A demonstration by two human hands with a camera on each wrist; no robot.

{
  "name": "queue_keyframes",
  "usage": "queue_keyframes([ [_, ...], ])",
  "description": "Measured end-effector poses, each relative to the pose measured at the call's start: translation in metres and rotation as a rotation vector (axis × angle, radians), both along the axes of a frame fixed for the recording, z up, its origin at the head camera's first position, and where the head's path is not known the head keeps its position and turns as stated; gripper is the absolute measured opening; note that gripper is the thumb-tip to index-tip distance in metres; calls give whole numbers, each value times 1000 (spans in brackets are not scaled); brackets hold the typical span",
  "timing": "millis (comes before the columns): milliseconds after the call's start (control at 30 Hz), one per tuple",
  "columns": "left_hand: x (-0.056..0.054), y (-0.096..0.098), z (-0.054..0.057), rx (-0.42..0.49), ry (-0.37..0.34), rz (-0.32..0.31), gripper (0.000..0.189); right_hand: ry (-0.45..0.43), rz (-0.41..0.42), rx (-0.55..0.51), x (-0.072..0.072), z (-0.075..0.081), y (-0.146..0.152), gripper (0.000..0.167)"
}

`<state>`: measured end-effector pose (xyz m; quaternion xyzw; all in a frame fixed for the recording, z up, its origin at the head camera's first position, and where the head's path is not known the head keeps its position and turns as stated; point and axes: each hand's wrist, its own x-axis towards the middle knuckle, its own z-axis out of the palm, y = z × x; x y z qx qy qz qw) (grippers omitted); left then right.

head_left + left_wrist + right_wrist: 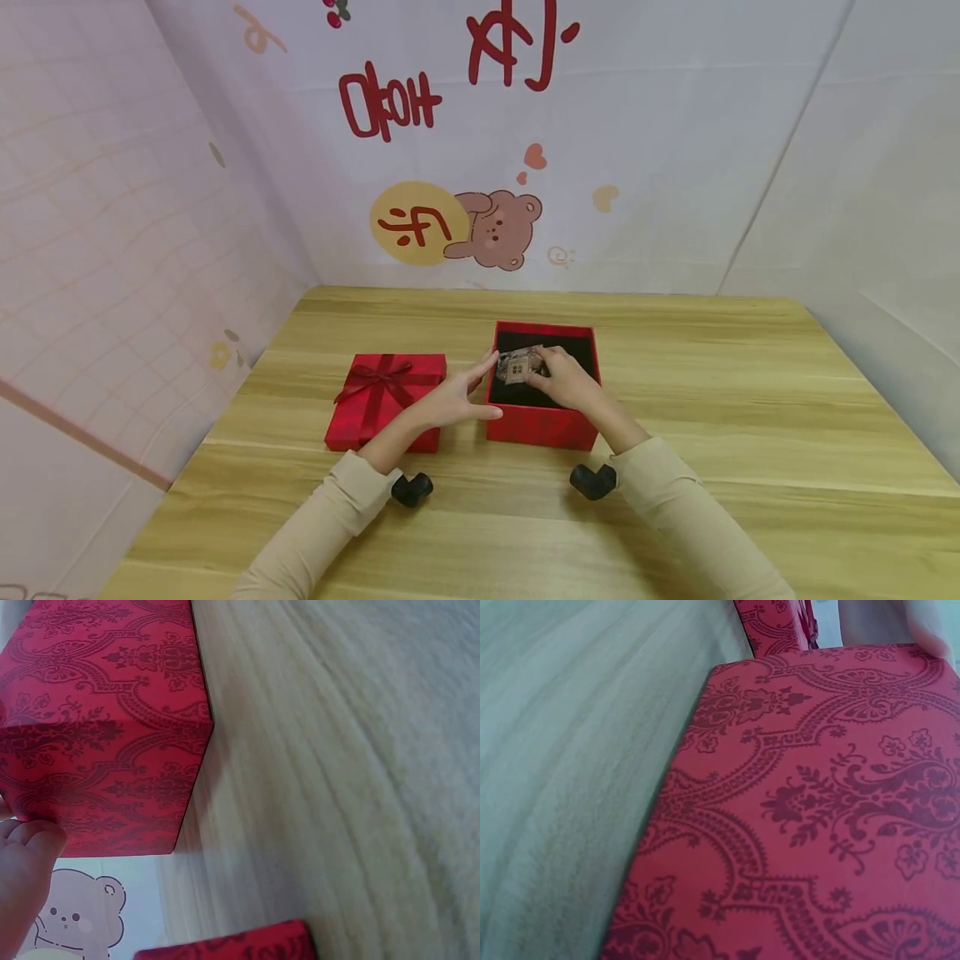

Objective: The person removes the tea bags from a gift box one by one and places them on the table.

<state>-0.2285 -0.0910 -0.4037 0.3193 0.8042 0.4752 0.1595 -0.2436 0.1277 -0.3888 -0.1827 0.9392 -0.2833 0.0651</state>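
Observation:
An open red patterned box [543, 427] with a black lining [517, 340] stands in the middle of the table. My right hand [567, 382] reaches over its rim, pinching a small squarish see-through and brownish thing with a pale label [518, 370] between thumb and fingers. Its exact kind is unclear. At the box's left side is my left hand [456, 398], fingers straight and thumb spread, with the fingertips by the rim. The left wrist view shows the left fingers [45, 838] against the box wall [112, 712]; the right wrist view is mostly box wall [817, 787].
To the left lies the red lid [386, 408] with a dark red ribbon bow [381, 375]. Black wrist devices [411, 490] sit near both cuffs. A printed white cloth [645, 125] hangs behind the wooden table [712, 400].

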Motion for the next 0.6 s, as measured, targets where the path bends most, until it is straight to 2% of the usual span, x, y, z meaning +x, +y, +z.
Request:
queue_keyframes([
  [400, 2, -1, 0, 25, -10, -1, 87, -15, 5, -163, -2, -1, 2, 47],
  [600, 3, -1, 1, 23, -16, -1, 87, -59, 57, -179, -3, 0, 0, 44],
])
